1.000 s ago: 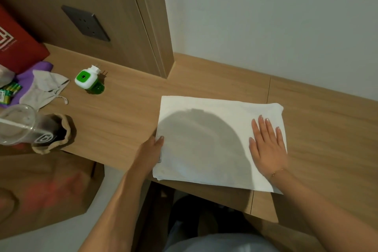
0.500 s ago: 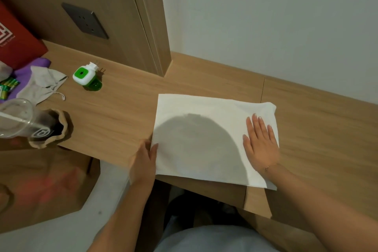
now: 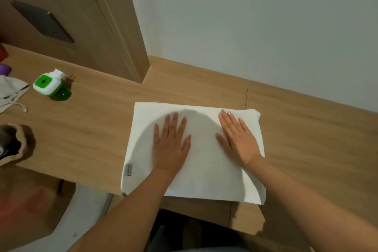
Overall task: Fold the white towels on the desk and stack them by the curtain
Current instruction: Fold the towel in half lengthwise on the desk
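A folded white towel [image 3: 204, 178] lies flat on the wooden desk [image 3: 92, 129], its near edge level with the desk's front edge. A small grey label shows at its left edge. My left hand [image 3: 170, 143] rests palm down on the towel's left half, fingers spread. My right hand [image 3: 238, 139] rests palm down on the right half, fingers pointing to the far edge. Neither hand grips anything. No curtain and no other towel is in view.
A green and white plug-in device [image 3: 49, 86] sits at the left of the desk. A grey cloth pouch [image 3: 10, 93] and a brown paper bag [image 3: 12, 145] are at the far left edge. A wood panel with a dark socket plate [image 3: 43, 21] rises behind.
My left hand has moved from the towel's left edge onto its top and now lies flat. My right hand has shifted toward the towel's far edge. The view has moved closer.
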Demonstrator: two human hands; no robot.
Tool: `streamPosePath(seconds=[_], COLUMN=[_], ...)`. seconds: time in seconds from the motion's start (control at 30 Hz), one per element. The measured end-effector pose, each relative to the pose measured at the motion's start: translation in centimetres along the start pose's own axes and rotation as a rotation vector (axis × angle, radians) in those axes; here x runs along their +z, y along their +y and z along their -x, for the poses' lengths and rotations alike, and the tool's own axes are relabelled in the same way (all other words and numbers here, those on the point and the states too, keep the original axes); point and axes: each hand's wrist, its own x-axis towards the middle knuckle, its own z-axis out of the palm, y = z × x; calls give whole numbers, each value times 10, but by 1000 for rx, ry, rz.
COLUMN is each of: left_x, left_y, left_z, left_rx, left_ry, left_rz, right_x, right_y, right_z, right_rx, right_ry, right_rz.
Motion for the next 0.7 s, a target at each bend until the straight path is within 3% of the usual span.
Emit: streamPosePath(seconds=[0.2,0.37,0.5,0.6,0.7], left_x=[4,-2,-17,-20,-10], left_y=[6,-13,1,62,143], left_z=[-9,-40,-56,-44,-23], left_rx=[-27,108,64,-102,-184], left_ry=[44,-11,-77,-38,-103], left_rz=[-10,-30,-62,70,223], right_x=[-8,-10,-54,-85,-91], right_y=[38,38,74,106,120], right_z=[5,12,31,28,12], right_rx=[63,76,5,171,333], right_ry=[0,13,-37,-13,-149], right_rz=[69,-101,-522,-763,-1000])
